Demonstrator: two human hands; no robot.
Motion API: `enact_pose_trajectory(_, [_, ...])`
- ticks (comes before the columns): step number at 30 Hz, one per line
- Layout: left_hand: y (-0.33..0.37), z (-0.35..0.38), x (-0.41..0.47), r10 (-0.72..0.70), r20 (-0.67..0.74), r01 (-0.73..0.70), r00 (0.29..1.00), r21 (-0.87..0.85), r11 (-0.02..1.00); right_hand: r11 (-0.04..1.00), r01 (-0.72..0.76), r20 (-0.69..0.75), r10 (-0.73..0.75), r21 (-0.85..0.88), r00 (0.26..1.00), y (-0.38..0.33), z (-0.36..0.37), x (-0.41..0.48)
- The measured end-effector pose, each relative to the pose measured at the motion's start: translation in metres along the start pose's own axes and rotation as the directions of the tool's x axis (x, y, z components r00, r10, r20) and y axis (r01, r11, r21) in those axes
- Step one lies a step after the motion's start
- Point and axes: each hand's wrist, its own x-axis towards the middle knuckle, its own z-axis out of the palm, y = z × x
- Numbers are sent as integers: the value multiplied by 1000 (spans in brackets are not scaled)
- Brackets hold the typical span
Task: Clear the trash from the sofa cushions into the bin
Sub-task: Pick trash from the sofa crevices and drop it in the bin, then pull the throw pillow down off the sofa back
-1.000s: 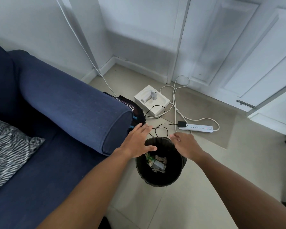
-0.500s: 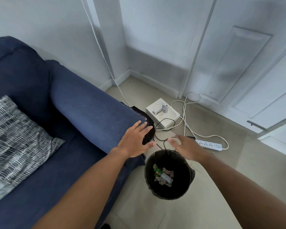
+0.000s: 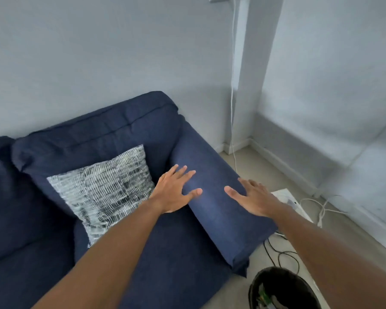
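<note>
A dark blue sofa fills the left and middle of the view. My left hand hovers over the inner side of its armrest, fingers spread and empty. My right hand is over the armrest's outer side, also spread and empty. The black bin stands on the floor at the bottom right, beside the sofa's front corner, with some trash inside; my right forearm hides part of it. No trash shows on the visible seat cushion.
A grey and white patterned pillow leans against the sofa back. A white box, white cables and black cables lie on the floor right of the armrest. A white cord runs down the wall.
The view has swung up and left from the bin to the sofa. Both hands have lifted from above the bin to over the armrest, still empty.
</note>
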Motion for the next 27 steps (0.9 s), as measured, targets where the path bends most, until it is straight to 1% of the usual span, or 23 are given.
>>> enact_pose_trajectory(2, [-45, -23, -16, -94, -33, 93, 995, -10, 996, 996, 80, 21, -79, -36, 997, -50, 4, 17])
enact_pose_trajectory(5, [-104, -50, -42, -187, -88, 187, 978, -4, 982, 985, 161, 49, -158, -65, 986, -115, 14, 41])
enact_pose_trajectory(8, [-157, -70, -73, -271, -114, 271, 956, -14, 962, 965, 246, 77, -240, -87, 968, -173, 30, 63])
enact_pose_trajectory(12, [-223, -81, -119, -408, -150, 403, 900, -68, 913, 930, 349, 164, -328, -119, 930, -243, 61, 88])
enact_pose_trajectory(14, [-250, -80, -136, -458, -171, 448, 873, -93, 889, 917, 378, 186, -352, -127, 917, -268, 75, 98])
enact_pose_trajectory(18, [-298, -68, -159, -541, -211, 513, 814, -177, 840, 901, 410, 237, -372, -138, 897, -304, 107, 123])
enact_pose_trajectory(21, [-325, -53, -159, -580, -229, 529, 782, -249, 811, 909, 396, 253, -356, -128, 900, -316, 132, 147])
enact_pose_trajectory(27, [-364, -4, -152, -656, -188, 562, 730, -381, 734, 939, 335, 285, -300, -80, 910, -316, 179, 186])
